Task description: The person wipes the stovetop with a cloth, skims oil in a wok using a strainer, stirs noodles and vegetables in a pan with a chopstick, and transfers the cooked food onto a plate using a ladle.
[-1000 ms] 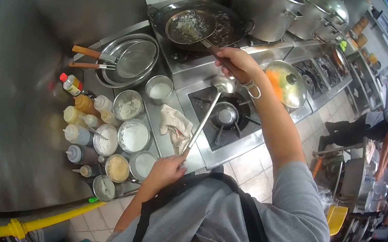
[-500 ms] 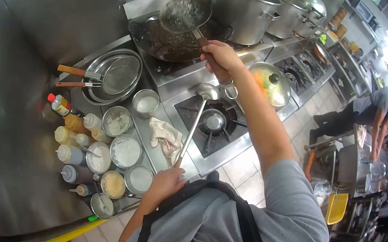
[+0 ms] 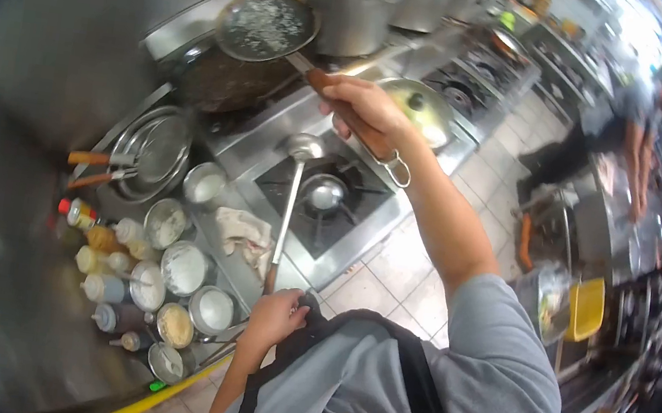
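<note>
My right hand (image 3: 364, 111) is wrapped round the wooden handle of a round skimmer (image 3: 267, 27), raised above a dark wok (image 3: 226, 84). Small pale bits lie on the skimmer's mesh, and a metal ring hangs from the handle's end. Low in front of my apron, my left hand (image 3: 279, 317) is closed at the end of a long ladle's brown grip. The ladle (image 3: 291, 201) slants away from me, its bowl by the edge of an unlit burner (image 3: 324, 196). Beside it lies a crumpled cloth (image 3: 244, 233).
On the left are nested strainers (image 3: 164, 143), several bowls of powders (image 3: 185, 268) and squeeze bottles (image 3: 103, 289). Large stockpots (image 3: 356, 13) stand behind the wok. A lidded pan (image 3: 418, 114) sits right of my right hand. Another person (image 3: 599, 141) works at the far right.
My view has shifted, so the stove appears further left. The skimmer remains raised, its mesh now showing separate pale bits. The left hand stays at the ladle's handle end.
</note>
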`<act>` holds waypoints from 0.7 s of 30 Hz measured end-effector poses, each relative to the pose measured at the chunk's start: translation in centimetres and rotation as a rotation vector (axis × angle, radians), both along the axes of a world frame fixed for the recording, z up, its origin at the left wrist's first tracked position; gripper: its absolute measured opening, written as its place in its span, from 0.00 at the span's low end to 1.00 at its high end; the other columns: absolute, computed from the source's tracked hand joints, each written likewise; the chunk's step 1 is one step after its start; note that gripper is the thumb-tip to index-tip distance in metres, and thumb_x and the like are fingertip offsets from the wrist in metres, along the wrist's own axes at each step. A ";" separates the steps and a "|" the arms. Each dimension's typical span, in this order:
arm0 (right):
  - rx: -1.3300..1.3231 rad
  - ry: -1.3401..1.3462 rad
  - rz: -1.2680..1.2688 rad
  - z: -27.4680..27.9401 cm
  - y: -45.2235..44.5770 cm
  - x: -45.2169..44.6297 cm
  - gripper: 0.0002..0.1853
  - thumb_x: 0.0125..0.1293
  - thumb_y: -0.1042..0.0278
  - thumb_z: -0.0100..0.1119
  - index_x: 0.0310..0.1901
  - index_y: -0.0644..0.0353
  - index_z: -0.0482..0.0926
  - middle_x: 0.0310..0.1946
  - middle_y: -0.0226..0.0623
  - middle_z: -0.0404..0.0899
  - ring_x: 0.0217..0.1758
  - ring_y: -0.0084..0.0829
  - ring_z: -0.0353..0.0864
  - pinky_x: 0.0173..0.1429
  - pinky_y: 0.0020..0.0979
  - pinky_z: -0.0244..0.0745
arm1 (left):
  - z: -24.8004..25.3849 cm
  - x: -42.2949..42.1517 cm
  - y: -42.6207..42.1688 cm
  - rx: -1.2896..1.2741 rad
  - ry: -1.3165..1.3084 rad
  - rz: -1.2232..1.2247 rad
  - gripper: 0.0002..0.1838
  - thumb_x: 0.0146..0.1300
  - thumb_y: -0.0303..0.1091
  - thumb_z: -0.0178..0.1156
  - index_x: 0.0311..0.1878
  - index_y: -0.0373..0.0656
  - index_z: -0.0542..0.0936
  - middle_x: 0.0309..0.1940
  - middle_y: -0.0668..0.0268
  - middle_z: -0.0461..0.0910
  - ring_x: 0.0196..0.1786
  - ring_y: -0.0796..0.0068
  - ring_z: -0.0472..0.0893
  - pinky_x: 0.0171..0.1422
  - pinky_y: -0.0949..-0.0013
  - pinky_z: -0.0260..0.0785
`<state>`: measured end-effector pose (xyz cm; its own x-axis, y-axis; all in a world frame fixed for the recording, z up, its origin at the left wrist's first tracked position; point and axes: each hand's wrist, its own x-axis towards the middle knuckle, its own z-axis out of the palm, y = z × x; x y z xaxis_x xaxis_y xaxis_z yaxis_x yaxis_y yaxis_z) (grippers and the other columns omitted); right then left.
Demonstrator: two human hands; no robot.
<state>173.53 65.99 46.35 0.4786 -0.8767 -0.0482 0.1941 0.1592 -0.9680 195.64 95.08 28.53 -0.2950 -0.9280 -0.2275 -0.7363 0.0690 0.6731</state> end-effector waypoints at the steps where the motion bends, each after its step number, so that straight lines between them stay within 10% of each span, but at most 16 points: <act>1: 0.016 -0.030 -0.025 -0.1 1.8 -2.8 0.20 0.72 0.67 0.57 0.62 0.65 0.71 0.32 0.39 0.83 0.18 0.27 0.78 0.22 0.29 0.74 | 0.2 -1.2 0.0 -0.016 -0.009 -0.002 0.19 0.61 0.40 0.67 0.53 0.41 0.83 0.37 0.56 0.85 0.41 0.50 0.84 0.46 0.53 0.75; 8: 0.171 -0.038 -0.330 -6.4 18.8 -26.3 0.18 0.72 0.61 0.58 0.57 0.63 0.74 0.31 0.36 0.82 0.15 0.25 0.76 0.19 0.27 0.71 | -0.9 -13.0 -0.1 -0.050 -0.005 -0.277 0.18 0.58 0.37 0.69 0.51 0.43 0.83 0.36 0.58 0.85 0.38 0.55 0.85 0.43 0.56 0.76; 21: 0.436 0.122 -1.772 -17.8 64.0 -51.9 0.06 0.65 0.68 0.60 0.38 0.61 0.76 0.25 0.34 0.79 0.18 0.28 0.77 0.20 0.33 0.76 | 0.5 -43.9 1.7 -0.189 -0.046 -1.185 0.18 0.61 0.43 0.68 0.51 0.46 0.83 0.39 0.58 0.86 0.43 0.55 0.85 0.47 0.54 0.77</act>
<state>121.63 130.01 28.53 -0.9161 -0.2047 -0.3447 0.3344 0.0841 -0.9387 151.74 96.73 29.00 -0.9831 -0.1054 -0.1495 -0.1716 0.8147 0.5539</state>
